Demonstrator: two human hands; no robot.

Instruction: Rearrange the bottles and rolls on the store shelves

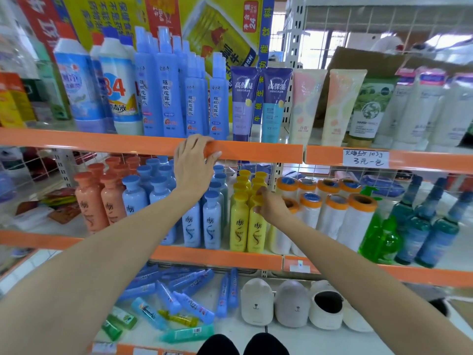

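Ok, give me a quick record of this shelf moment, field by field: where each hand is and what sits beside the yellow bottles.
left hand: fingers curled over the orange shelf edge
right hand: gripping a yellow bottle at its cap
left of yellow bottles: blue bottles
right of yellow bottles: orange-capped rolls

The white bottle (122, 85) reads "84"; right of it, the purple tube (243, 98) reads "高保湿"; the handwritten price tag (365, 158) reads "3元一包".

Blue bottles (163, 201) partly hidden behind the left forearm (143, 234).
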